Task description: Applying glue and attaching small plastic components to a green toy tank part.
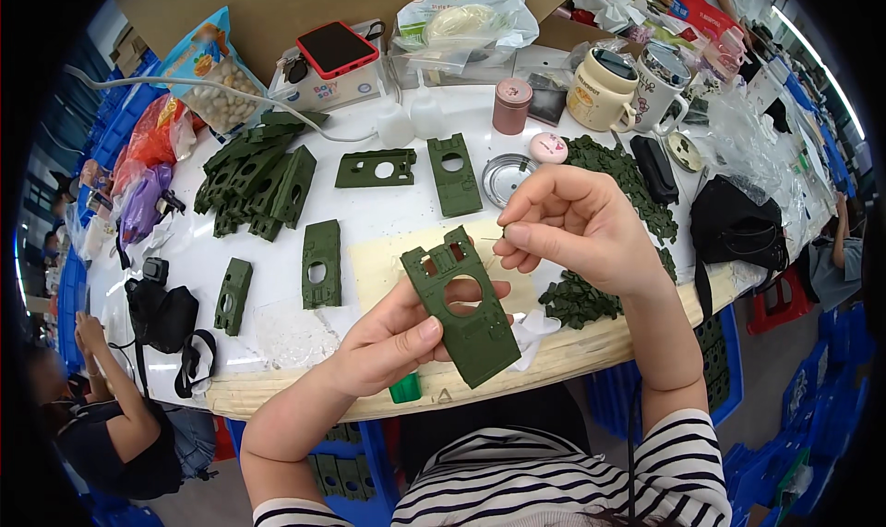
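Note:
My left hand (392, 342) grips a dark green plastic toy tank hull (478, 347) with a large round hole and two square openings at its far end. Just right of those openings, my right hand (591, 236) pinches a thin dark pin-like part (490, 239) between thumb and forefinger, apart from the hull; its exact kind is too small to tell. Small green plastic pieces lie in a heap (580, 301) beneath my right wrist. Several similar hulls sit singly on the table, such as one upright piece (321, 267), and more form a stack (245, 181) at the left.
Across the white table (388, 215) stand a beige mug (602, 89), a pink tin (511, 105) and a round metal dish (508, 178). A red-edged phone (340, 49) rests on a clear box. Black bags (738, 224) lie at the right, and another person sits at the left.

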`<state>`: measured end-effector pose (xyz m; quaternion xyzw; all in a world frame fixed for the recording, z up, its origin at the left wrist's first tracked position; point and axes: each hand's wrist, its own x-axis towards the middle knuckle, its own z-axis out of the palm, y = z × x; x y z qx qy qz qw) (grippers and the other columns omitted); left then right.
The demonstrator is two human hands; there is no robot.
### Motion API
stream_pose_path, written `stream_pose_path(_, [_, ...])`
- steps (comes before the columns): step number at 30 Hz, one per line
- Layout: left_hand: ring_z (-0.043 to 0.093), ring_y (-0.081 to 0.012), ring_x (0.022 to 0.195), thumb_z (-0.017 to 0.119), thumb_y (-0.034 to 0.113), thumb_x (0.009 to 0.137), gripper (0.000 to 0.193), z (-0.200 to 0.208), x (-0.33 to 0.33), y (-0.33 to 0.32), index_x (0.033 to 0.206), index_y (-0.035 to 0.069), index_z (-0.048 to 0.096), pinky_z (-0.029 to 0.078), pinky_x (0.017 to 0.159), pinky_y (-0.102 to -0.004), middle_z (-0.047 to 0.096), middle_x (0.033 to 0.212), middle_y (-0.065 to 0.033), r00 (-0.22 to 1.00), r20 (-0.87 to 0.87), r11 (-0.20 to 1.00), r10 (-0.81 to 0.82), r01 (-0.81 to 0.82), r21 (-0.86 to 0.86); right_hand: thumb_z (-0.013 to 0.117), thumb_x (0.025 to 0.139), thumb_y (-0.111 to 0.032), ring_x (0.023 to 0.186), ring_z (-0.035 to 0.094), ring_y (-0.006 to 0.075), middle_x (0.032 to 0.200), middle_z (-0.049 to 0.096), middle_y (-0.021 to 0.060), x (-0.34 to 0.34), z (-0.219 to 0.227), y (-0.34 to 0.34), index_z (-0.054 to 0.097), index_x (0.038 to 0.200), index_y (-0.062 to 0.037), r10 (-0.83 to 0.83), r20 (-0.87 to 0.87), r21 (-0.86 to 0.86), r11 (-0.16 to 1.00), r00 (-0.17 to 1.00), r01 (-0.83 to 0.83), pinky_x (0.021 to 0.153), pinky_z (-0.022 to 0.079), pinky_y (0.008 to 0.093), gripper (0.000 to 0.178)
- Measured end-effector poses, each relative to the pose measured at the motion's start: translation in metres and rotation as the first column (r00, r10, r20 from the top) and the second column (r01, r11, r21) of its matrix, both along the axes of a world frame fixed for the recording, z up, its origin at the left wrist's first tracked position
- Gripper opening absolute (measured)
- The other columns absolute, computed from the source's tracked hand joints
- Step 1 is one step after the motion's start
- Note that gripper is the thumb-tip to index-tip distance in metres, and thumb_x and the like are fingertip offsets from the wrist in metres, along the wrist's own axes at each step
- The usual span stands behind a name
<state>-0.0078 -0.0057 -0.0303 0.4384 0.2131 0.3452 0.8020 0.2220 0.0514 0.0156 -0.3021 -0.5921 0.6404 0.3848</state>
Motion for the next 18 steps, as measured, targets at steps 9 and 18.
stream_pose_path(9, [0.044,-0.0375,0.126,0.045,0.030,0.096,0.066,-0.0007,0.0000,-0.0006,0.148,0.011,0.010,0.040,0.101,-0.0470,0.038,0.139,-0.0209,0.999,-0.038,0.999,-0.014,0.015,0.036,0.064,0.083,0.000,0.081,0.066,0.0121,0.087,0.068,0.0102,-0.0041,-0.0056,-0.0033,0.060,0.097,0.0046,-0.025,-0.066,0.105,0.994,0.998,0.031,0.072,0.054,0.0231,0.016])
stream_pose_path(18, [0.043,-0.0360,0.127,0.045,0.027,0.096,0.062,-0.0013,0.0014,-0.0003,0.146,0.009,0.014,0.042,0.099,-0.0464,0.036,0.140,-0.0212,0.998,-0.057,0.996,-0.019,0.024,0.086,0.068,0.082,-0.002,0.077,0.065,0.0098,0.086,0.068,0.0095,-0.0083,-0.0043,-0.0093,0.065,0.099,0.0065,-0.067,-0.017,0.022,0.997,0.998,0.067,0.071,0.052,0.0210,0.019])
